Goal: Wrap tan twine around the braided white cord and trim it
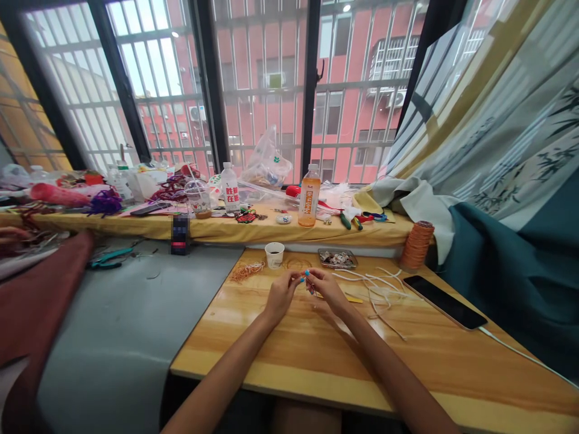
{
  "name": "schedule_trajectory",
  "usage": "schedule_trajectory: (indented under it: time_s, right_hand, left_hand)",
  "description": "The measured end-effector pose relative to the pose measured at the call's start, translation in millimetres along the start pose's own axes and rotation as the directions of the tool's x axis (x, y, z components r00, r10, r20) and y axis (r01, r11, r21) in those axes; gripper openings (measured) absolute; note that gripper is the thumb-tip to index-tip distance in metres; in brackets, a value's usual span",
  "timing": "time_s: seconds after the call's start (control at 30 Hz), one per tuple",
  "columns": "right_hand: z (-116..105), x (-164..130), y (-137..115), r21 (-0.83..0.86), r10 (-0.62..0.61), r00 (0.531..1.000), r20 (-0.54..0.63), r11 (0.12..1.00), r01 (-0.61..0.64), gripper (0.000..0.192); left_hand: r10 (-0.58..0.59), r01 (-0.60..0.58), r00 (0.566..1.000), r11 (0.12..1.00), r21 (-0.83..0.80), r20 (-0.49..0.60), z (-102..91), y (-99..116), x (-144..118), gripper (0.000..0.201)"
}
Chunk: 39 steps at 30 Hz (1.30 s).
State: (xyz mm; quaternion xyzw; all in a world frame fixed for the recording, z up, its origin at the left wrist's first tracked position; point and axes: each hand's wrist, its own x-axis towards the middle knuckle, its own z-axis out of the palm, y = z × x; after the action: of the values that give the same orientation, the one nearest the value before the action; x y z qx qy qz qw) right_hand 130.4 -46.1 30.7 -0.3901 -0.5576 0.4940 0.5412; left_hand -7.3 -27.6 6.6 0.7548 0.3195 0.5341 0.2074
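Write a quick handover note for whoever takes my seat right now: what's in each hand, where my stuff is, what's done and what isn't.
Left hand: fingertips pinched on a small blue piece, over the wooden table.
Right hand: meets the left, pinching the same piece; too small to tell more.
White cords lie loose just right of the hands; orange cord spool beyond them; paper cup and small tray ahead; phone at right.
Done: nothing finished is visible.
Left: the cords lie unused.

Whatever the left hand (pixel 281 293) and right hand (pixel 326 288) pinch is too small to identify; beside them, the metal tray's (pixel 337 258) contents blur.
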Motion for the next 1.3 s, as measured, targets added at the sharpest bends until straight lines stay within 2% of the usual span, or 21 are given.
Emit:
schedule_trajectory:
  time_s: [0.1, 0.2, 0.27, 0.37, 0.53, 0.83, 0.97, 1.07, 1.2, 1.3]
  right_hand:
    - [3.5, -1.6, 0.3, 0.027, -0.008, 1.0, 0.019, 1.0, 0.008, 0.027]
    - [7.7, -3.6, 0.1, 0.036, -0.025, 1.0, 0.016, 0.999, 0.024, 0.027]
    - [9.6, -4.6, -0.7, 0.03, -0.032, 0.999, -0.004, 0.999, 0.032, 0.027]
    - [10.2, -5.2, -2.8, 0.009, -0.034, 0.999, -0.03, 0.999, 0.034, 0.028]
    - [9.9, -6.0, -6.8, -0.031, -0.056, 0.998, -0.003, 0.998, 0.056, 0.03]
    - [11.6, -3.0, -4.6, -0.04, -0.061, 0.996, -0.063, 0.998, 0.058, 0.027]
    - [12.6, -2.0, -1.7, -0.065, -0.082, 0.989, -0.121, 0.995, 0.074, 0.025]
    - [12.3, -1.6, -2.2, -0.103, -0.104, 0.985, -0.136, 0.991, 0.09, 0.023]
    - [10.3, -1.2, -3.5, -0.166, -0.146, 0.978, -0.15, 0.979, 0.12, 0.022]
    - [9.5, -1.2, -2.5, -0.235, -0.191, 0.966, -0.172, 0.961, 0.148, 0.02]
  left_hand:
    - [0.072, -0.072, 0.997, 0.997, 0.021, -0.01, -1.3, 2.3, 0.2, 0.012]
    - [0.166, -0.166, 0.986, 0.986, 0.02, 0.033, -3.8, 6.9, 0.2, 0.017]
    - [0.181, -0.183, 0.981, 0.983, 0.023, 0.067, -4.8, 9.1, 0.1, 0.02]
    - [0.134, -0.138, 0.987, 0.99, 0.036, 0.093, -4.8, 10.1, 0.5, 0.019]
    - [0.035, -0.037, 0.998, 0.999, 0.038, 0.05, -4.0, 10.0, 1.6, 0.013]
    - [0.101, -0.102, 0.994, 0.995, 0.01, 0.038, -5.3, 10.8, 1.0, 0.016]
    - [0.088, -0.088, 0.996, 0.996, -0.009, 0.034, -6.1, 10.2, 1.5, 0.018]
    - [0.05, -0.049, 0.999, 0.998, -0.03, 0.022, -6.5, 9.8, 2.8, 0.018]
    - [-0.084, 0.083, 0.996, 0.996, -0.034, -0.029, -6.3, 8.2, 5.3, 0.017]
    - [-0.082, 0.081, 0.996, 0.996, -0.045, -0.019, -6.4, 6.9, 6.2, 0.014]
